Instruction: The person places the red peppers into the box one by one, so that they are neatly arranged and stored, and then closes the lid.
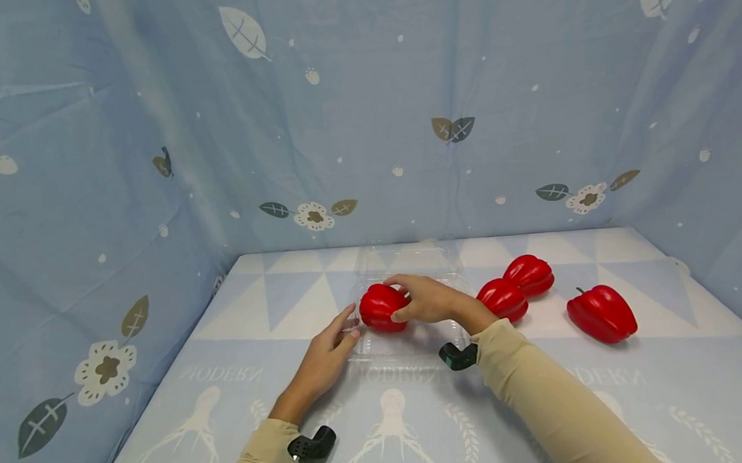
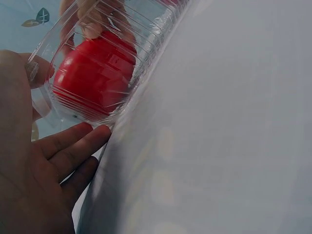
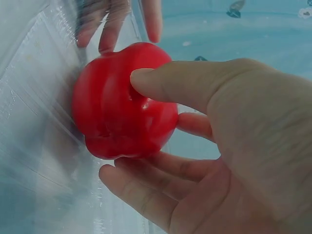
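Observation:
A red bell pepper point(image 1: 382, 307) sits in the left part of a clear plastic clamshell box point(image 1: 435, 337), whose lid point(image 1: 407, 260) stands folded back behind. My right hand point(image 1: 429, 299) grips the pepper from its right side. In the right wrist view the thumb point(image 3: 151, 85) lies on the pepper point(image 3: 122, 107) and the other fingers point(image 3: 141, 190) curve around its far side. My left hand point(image 1: 324, 358) is at the box's left side with its fingers extended. In the left wrist view its fingertips point(image 2: 100, 136) are right at the box's outer wall.
Two more red bell peppers point(image 1: 503, 300) point(image 1: 529, 275) lie close together just right of the box, beside my right forearm. Another bell pepper point(image 1: 602, 314) lies farther right. A patterned cloth point(image 1: 278, 379) covers the table, and blue curtains point(image 1: 369, 104) hang behind and at both sides.

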Available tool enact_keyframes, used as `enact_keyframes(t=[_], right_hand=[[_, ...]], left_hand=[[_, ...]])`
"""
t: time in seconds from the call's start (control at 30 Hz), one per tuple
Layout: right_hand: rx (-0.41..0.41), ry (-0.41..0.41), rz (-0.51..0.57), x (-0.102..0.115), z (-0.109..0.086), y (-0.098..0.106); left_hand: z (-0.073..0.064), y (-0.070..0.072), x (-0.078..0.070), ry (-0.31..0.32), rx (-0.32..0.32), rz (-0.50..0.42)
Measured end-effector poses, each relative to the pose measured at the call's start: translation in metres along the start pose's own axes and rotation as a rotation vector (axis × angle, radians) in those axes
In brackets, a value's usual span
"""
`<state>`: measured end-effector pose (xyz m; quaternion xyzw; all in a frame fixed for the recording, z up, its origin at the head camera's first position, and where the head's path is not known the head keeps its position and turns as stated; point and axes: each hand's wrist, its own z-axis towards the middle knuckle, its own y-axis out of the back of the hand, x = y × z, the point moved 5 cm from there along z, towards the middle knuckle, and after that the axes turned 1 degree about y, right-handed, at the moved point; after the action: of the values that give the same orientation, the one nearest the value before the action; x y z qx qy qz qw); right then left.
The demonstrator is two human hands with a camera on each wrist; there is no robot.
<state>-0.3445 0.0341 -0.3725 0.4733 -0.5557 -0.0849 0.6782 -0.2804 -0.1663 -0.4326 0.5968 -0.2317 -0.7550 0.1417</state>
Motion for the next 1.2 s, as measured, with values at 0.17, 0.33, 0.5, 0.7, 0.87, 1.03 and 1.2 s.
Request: enact_keyframes(t=[0.17,0.33,0.5,0.7,0.87,1.03,1.2], right_hand=[[-0.005,0.004,-0.005,-0.001,0.0,0.0],[-0.012,0.012,-0.024,-0.002,0.0,0.001],[-0.015,0.033,-0.057,-0.003,0.0,0.001],[-0.028,0.046,-0.066,-0.001,0.0,0.001],[-0.054,0.027,-0.087,0.003,-0.001,0.001],[-0.078,-0.012,-0.117,0.003,-0.002,0.005],[-0.077,-0.016,-0.098,0.002,-0.005,0.01]], left_hand=[[0.0,0.0,0.0,0.001,-0.001,0.009],[0.001,-0.001,0.0,-0.004,-0.001,0.012],[0.002,0.0,0.0,-0.006,-0.004,0.011],[0.001,0.0,0.0,-0.008,-0.003,0.013],[0.001,0.001,0.002,-0.008,-0.006,0.013],[0.001,0.001,0.003,-0.006,-0.011,0.03],[0.002,0.001,0.002,-0.012,-0.01,0.029]])
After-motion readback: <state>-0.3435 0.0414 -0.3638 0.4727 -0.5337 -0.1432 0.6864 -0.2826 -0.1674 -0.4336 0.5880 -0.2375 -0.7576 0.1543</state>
